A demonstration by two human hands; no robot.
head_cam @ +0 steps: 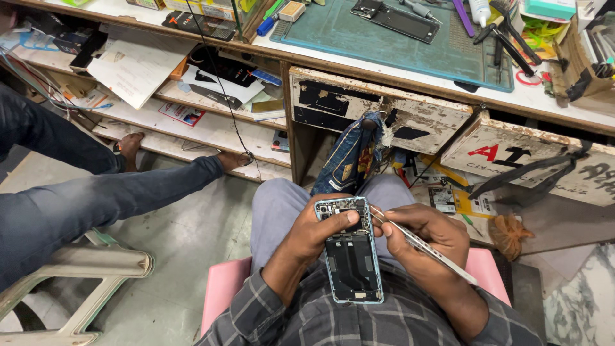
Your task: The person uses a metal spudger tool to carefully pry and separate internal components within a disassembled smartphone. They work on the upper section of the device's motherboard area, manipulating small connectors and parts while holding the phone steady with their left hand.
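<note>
My left hand [318,232] grips an opened light-blue phone [352,261] over my lap, back cover off, dark inner parts showing; my thumb lies across its upper half. My right hand [421,236] holds metal tweezers [428,247] whose tips touch the phone's upper right edge near the camera area. The tweezers' long end runs down to the right past my wrist.
A workbench with a teal mat [391,41], a phone part [397,19] and tools stands ahead, with worn drawers [384,115] below. Shelves of papers [141,70] are at left. Another person's legs [83,192] and a plastic stool [77,269] are left. I sit on a pink stool [221,288].
</note>
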